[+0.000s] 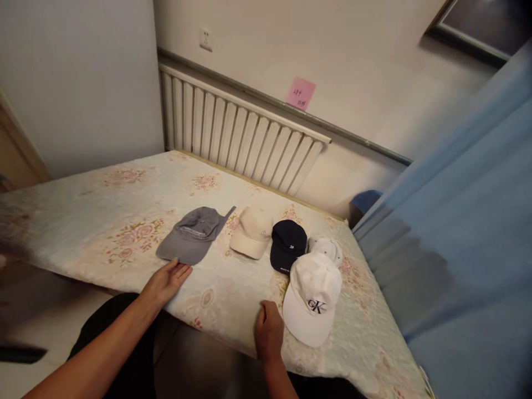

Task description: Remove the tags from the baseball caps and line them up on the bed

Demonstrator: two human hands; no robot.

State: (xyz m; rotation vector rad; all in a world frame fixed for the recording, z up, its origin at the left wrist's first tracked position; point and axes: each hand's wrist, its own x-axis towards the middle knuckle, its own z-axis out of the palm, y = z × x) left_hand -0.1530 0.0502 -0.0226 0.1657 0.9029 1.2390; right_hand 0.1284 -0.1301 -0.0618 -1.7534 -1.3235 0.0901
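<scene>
A grey baseball cap lies on the flowered bed cover with its brim towards me. My left hand is at that brim, thumb over its edge and fingers along its underside. My right hand rests curled in a loose fist by the front edge, left of a white cap with black letters; nothing shows in it. Between the hands and farther back sit a beige cap and a black cap. Behind the white cap, another pale cap is partly hidden.
The bed's flowered cover spreads under the caps. A white radiator stands along the wall behind it, with a pink paper note above. A blue curtain hangs at the right. My dark-clothed legs are below the bed's front edge.
</scene>
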